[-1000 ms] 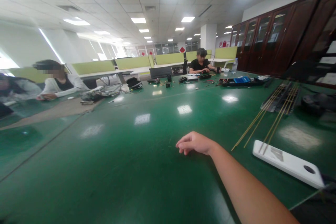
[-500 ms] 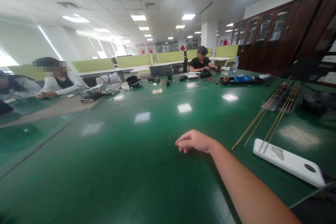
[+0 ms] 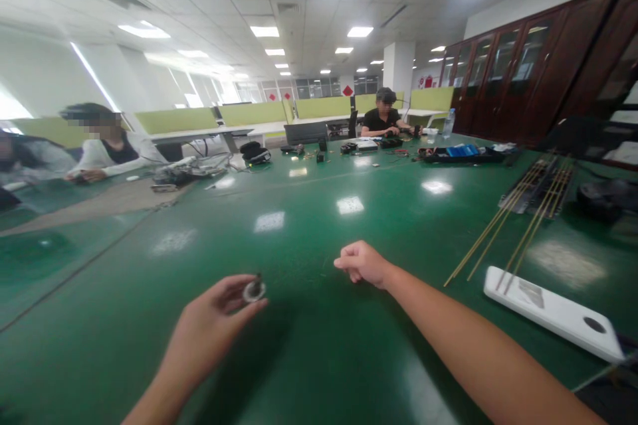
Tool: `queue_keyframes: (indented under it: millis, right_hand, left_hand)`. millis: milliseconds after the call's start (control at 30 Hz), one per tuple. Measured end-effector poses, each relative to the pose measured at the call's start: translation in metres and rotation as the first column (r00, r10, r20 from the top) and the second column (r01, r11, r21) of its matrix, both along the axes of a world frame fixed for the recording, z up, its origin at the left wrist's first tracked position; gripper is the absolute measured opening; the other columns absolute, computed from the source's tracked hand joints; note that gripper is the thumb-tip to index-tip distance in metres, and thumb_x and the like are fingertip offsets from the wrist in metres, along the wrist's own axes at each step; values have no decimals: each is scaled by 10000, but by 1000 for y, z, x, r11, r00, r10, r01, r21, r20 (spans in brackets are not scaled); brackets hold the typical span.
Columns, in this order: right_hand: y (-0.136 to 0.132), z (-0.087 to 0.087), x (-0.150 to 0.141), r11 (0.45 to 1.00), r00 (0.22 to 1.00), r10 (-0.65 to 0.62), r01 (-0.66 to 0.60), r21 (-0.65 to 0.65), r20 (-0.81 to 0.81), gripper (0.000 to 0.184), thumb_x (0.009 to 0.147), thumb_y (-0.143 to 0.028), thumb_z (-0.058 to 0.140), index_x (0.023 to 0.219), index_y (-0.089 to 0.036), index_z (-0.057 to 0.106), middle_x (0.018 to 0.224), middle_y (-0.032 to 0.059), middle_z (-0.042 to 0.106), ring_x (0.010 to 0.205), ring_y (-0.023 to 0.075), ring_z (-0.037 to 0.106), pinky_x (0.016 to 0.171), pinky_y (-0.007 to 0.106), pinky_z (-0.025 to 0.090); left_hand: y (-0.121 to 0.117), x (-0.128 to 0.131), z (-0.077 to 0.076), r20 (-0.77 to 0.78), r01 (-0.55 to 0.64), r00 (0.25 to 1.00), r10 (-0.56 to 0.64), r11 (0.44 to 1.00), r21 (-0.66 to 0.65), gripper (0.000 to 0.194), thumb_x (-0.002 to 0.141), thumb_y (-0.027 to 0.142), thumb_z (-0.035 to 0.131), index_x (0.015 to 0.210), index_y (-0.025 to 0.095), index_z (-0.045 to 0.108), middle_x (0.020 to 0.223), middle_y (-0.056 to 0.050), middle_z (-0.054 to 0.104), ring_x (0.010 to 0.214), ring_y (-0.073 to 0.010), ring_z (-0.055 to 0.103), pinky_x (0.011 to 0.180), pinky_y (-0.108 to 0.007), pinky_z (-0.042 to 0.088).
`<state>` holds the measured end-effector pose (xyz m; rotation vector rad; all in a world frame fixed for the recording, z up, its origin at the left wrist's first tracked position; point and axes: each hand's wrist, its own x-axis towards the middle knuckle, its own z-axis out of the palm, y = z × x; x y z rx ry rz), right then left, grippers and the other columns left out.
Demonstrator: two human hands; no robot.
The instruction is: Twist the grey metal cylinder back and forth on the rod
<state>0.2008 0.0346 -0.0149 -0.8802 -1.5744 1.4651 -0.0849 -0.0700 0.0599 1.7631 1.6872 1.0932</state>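
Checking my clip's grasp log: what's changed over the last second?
The left hand has come into view at the lower left, fingers holding a small pale ring. The right hand has curled into a looser-looking fist; whether it grips anything is hidden. The sticks and white case stayed put.

No text, brand or number could be read: the red diamond sign (image 3: 347, 90) just past twelve o'clock, the smaller red diamonds (image 3: 272, 97) near eleven and the red wall decorations (image 3: 428, 82) between one and two were too small.
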Motion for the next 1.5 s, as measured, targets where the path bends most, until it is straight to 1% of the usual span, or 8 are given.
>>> queue_keyframes:
  millis: [100,233,367,500,633,900,1267,1500]
  right_hand:
    - [1,1,7,999,997,-24,25,24,-68,254,733,-374,643,623,-201,494,398,-75,462,359,85,381,435,222,347]
    - [3,3,18,995,995,-65,70,72,-76,217,679,-254,689,830,-178,553,518,-54,585,437,89,442,482,211,347]
    - [3,4,21,982,994,-103,94,164,46,426,684,-159,682,1088,-172,550,651,-67,594,468,72,406,484,201,321]
    - [-1,3,15,944,972,-125,55,325,199,502,698,-129,689,1178,-194,558,784,-43,636,483,60,375,479,201,299]
    - [-8,2,7,920,948,-178,66,385,263,459,703,-142,710,1143,-209,599,862,-20,651,511,64,427,501,206,337]
    - [-17,3,4,878,936,-224,72,473,273,339,718,-117,680,1042,-215,661,940,19,691,801,162,631,697,250,472]
    - [-20,12,5,860,920,-256,77,505,296,206,725,-129,683,922,-187,687,755,-15,670,582,104,525,570,220,396]
    - [-18,10,5,869,928,-240,75,489,286,144,766,-170,689,903,-196,727,824,12,718,706,148,627,637,241,453]
  left_hand:
    - [42,50,-11,51,183,982,-182,983,-18,460,695,478,751,1028,169,677,963,-77,714,905,-266,687,848,-377,584]
    - [73,85,-32,37,237,971,-238,971,31,413,749,436,701,1081,193,685,1064,-75,682,959,-248,653,850,-354,556]
    - [79,83,-50,26,280,959,-282,958,58,346,772,406,687,1078,243,693,1062,-40,667,957,-224,628,828,-326,523]
    - [79,78,-58,71,281,956,-283,959,29,333,763,347,713,1078,249,669,1026,-13,675,898,-198,638,821,-311,502]
    - [77,80,-58,77,295,952,-297,955,33,270,748,302,726,1002,234,668,942,2,677,825,-180,631,762,-287,491]
    - [75,83,-58,29,334,941,-337,939,82,235,760,267,724,993,265,688,943,20,678,833,-165,619,767,-273,479]
    - [75,85,-60,39,340,938,-344,936,88,262,755,294,736,1012,261,695,962,9,691,844,-174,639,787,-278,502]
    - [73,86,-58,29,337,939,-341,936,106,273,754,318,720,1014,233,703,983,-26,697,866,-196,641,791,-293,515]
